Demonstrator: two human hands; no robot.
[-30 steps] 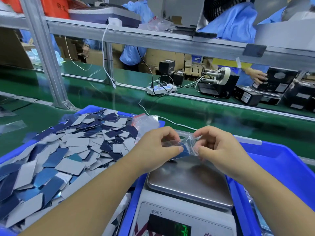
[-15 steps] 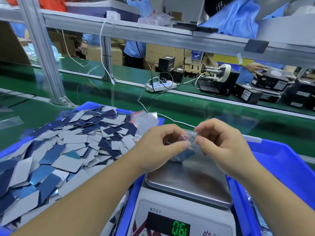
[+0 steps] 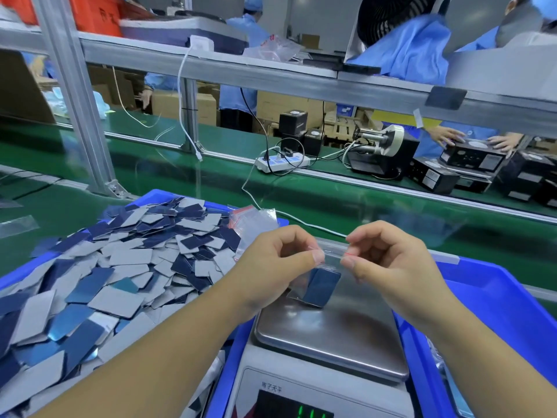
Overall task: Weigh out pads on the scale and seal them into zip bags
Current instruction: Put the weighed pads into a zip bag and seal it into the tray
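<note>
We are pinching the zip bag (image 3: 320, 277) above the scale (image 3: 331, 336).
Our left hand (image 3: 271, 267) and right hand (image 3: 388, 263) are both holding its top edge; blue pads (image 3: 321, 286) are sitting inside.

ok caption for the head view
Both hands pinch a zip bag of blue pads shut above the scale.

Person's body, head view: two bare forearms, no sleeves in view. Left hand (image 3: 272, 268): bare, no glove, no ring, no watch; short trimmed thumbnail. Right hand (image 3: 391, 263): bare, no glove, no ring, no wristband; short trimmed nails. No markings visible on either arm.
</note>
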